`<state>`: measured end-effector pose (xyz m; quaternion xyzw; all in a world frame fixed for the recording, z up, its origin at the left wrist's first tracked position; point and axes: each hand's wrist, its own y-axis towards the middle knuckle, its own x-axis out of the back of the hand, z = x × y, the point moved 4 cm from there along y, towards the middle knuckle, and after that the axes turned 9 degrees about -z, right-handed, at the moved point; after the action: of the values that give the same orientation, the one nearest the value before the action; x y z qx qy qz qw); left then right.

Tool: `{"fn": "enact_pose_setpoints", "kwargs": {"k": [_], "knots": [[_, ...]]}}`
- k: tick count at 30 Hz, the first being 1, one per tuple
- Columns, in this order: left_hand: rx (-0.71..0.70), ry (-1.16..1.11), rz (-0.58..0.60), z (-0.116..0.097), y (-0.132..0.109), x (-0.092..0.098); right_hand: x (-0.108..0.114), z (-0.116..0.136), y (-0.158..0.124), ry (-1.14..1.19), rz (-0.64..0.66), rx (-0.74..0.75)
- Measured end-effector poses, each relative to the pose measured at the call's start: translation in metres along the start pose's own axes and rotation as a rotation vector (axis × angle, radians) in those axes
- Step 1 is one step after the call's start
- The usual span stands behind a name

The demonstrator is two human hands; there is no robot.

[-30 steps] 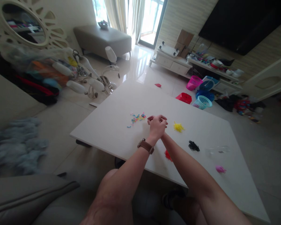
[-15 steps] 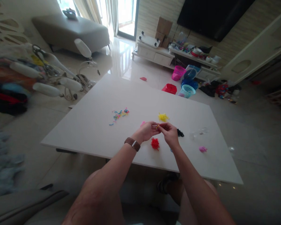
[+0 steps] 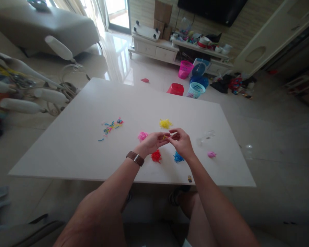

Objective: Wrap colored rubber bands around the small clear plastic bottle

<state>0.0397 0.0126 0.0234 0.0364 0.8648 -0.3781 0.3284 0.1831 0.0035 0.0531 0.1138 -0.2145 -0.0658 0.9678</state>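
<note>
My left hand [image 3: 154,141], with a brown watch strap [image 3: 135,158] on its wrist, is palm up over the table, with thin yellow rubber bands [image 3: 165,137] at its fingers. My right hand [image 3: 180,141] meets it from the right, thumb and fingertips pinching at these bands. Around the hands lie small heaps: yellow bands [image 3: 166,123] beyond, pink bands [image 3: 142,136] to the left, red bands [image 3: 156,156] and blue bands [image 3: 178,156] nearer me. A loose mix of coloured bands [image 3: 112,126] is scattered farther left.
The white table [image 3: 67,147] spans the view. On its right are a clear plastic item [image 3: 208,135] and a pink-purple lump [image 3: 211,154]; a small yellow figure [image 3: 190,178] sits at the near edge. Past the far edge stand a red stool [image 3: 176,89] and a light-blue basket [image 3: 196,90].
The view has shifted, so the table sits farther left and the blue heap shows. My right fingers have opened a little around the yellow bands. The black heap is now hidden behind my right hand.
</note>
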Motion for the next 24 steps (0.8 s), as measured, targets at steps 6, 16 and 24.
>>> {"fn": "enact_pose_setpoints", "kwargs": {"k": [6, 16, 24], "knots": [[-0.018, 0.019, 0.026, 0.006, 0.005, -0.008, 0.003, 0.0, -0.002, -0.032, 0.033, 0.03], [0.015, -0.034, 0.067, 0.012, 0.006, -0.013, 0.019, 0.016, -0.002, -0.078, -0.011, 0.148], [0.007, 0.031, 0.044, 0.009, 0.002, -0.009, 0.021, 0.005, 0.002, -0.262, 0.089, 0.135]]}}
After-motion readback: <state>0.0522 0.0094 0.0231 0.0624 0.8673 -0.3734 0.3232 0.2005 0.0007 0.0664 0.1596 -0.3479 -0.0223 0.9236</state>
